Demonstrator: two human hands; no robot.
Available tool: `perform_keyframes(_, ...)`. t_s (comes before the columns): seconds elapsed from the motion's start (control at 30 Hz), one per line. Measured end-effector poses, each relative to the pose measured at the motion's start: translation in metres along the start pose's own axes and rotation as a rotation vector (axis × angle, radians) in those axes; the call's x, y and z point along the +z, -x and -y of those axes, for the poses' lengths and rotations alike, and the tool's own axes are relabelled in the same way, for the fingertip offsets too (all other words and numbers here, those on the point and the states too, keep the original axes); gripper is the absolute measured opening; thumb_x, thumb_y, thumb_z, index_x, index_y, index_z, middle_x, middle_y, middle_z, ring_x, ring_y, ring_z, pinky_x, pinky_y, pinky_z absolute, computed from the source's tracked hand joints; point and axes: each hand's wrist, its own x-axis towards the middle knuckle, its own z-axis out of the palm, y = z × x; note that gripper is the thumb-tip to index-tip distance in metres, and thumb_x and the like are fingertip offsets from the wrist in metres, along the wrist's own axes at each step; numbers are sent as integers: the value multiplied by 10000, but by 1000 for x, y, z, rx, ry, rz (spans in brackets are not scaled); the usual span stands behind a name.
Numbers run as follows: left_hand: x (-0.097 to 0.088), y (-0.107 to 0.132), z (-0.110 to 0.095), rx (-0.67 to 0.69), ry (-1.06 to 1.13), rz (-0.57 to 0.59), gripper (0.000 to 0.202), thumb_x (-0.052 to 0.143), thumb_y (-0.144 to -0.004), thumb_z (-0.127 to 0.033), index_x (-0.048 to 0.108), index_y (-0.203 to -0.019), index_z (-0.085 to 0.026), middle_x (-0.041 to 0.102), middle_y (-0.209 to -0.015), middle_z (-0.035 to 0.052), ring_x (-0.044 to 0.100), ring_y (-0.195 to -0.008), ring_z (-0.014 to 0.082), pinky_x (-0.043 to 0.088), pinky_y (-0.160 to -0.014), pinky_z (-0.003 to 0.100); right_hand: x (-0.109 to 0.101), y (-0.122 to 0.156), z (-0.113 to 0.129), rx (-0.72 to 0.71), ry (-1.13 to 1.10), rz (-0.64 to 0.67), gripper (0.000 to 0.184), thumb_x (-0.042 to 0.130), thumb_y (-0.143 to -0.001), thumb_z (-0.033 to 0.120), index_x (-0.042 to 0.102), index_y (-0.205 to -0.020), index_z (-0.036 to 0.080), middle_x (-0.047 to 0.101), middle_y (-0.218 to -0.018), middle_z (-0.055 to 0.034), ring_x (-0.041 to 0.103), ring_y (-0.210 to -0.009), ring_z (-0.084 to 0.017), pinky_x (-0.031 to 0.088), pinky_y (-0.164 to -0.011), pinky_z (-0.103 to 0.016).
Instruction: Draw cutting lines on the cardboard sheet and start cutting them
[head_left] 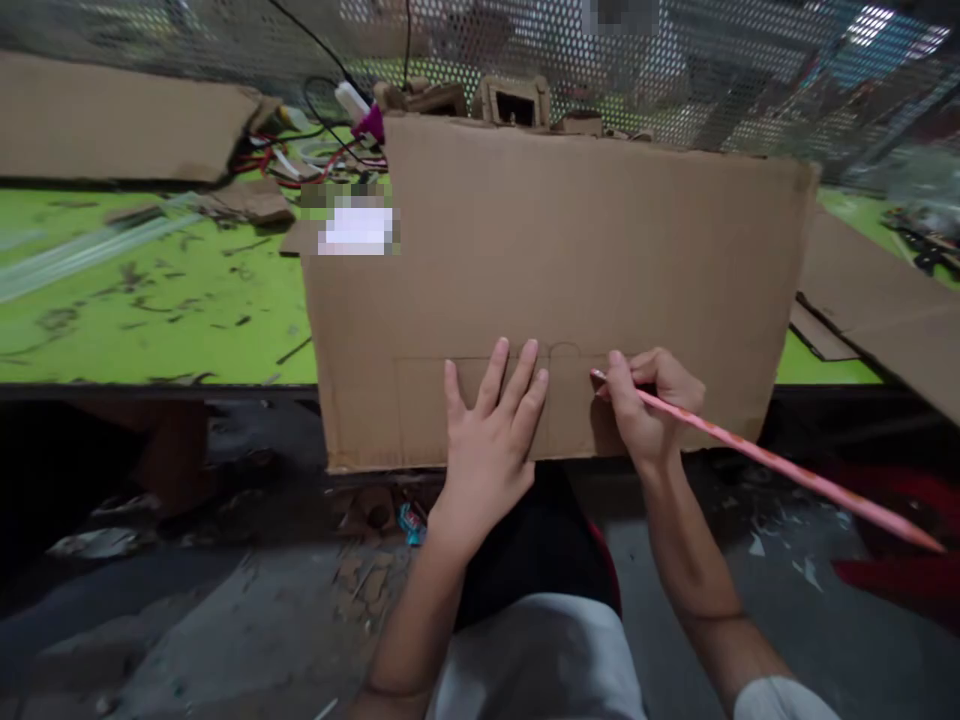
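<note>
A large cardboard sheet [570, 250] lies across the green table and juts past its front edge toward me. Thin drawn lines, partly straight with a small arc, run over its near part. My left hand [491, 430] rests flat on the sheet with its fingers spread, covering part of the line. To its right, my right hand [649, 400] is closed around a long pink pencil [780, 462], whose shaft slants down to the right. The pencil's working end is close to the sheet near the arc; whether it touches I cannot tell.
Behind the sheet stand small cardboard pieces [514, 103] against a perforated metal screen [720, 80]. Wires and scraps lie at the left on the green table [225, 310], near another cardboard piece [112, 120]. More cardboard [885, 270] is at the right. Scraps litter the floor [225, 620].
</note>
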Motion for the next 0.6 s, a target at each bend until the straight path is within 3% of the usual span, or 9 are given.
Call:
perform_keyframes(0.13, -3, 0, 1, 7, -2, 46, 796, 563, -674, -163, 299, -1424, -140, 149, -1576, 95, -17, -1466, 265, -149, -1120, 583, 0, 0, 0, -106, 2, 132, 318, 636, -807, 179, 488, -527, 187, 575, -509, 43, 532, -446, -63, 406, -463, -204)
perform_keyframes(0.23, -4, 0, 1, 2, 1, 39, 794, 564, -688, -170, 287, -1431, -141, 146, -1577, 96, -18, -1466, 266, -148, -1117, 589, 0, -1, 1, -43, 31, 23, 325, 624, -809, 148, 485, -518, 182, 552, -492, 47, 523, -441, -55, 398, -465, -194)
perform_keyframes(0.37, -4, 0, 1, 17, 9, 41, 796, 568, -683, -167, 290, -1428, -136, 149, -1577, 105, -5, -1465, 276, -137, -1115, 605, 0, 0, 1, -93, -14, 130, 326, 630, -804, 162, 476, -517, 181, 561, -499, 45, 531, -442, -61, 399, -459, -198)
perform_keyframes(0.5, -4, 0, 1, 6, 15, 36, 794, 562, -688, -159, 286, -1432, -145, 155, -1576, 107, 1, -1466, 275, -113, -1119, 620, 0, 1, 0, -7, 27, 13, 335, 608, -823, 180, 481, -513, 186, 546, -493, 45, 537, -452, -69, 414, -469, -206)
perform_keyframes(0.6, -4, 0, 1, 20, 22, 41, 790, 563, -690, -163, 290, -1431, -139, 145, -1578, 108, -5, -1465, 277, -118, -1116, 619, 0, 2, -1, -54, -40, 133, 309, 643, -802, 192, 495, -531, 185, 582, -522, 41, 557, -471, -72, 428, -484, -208)
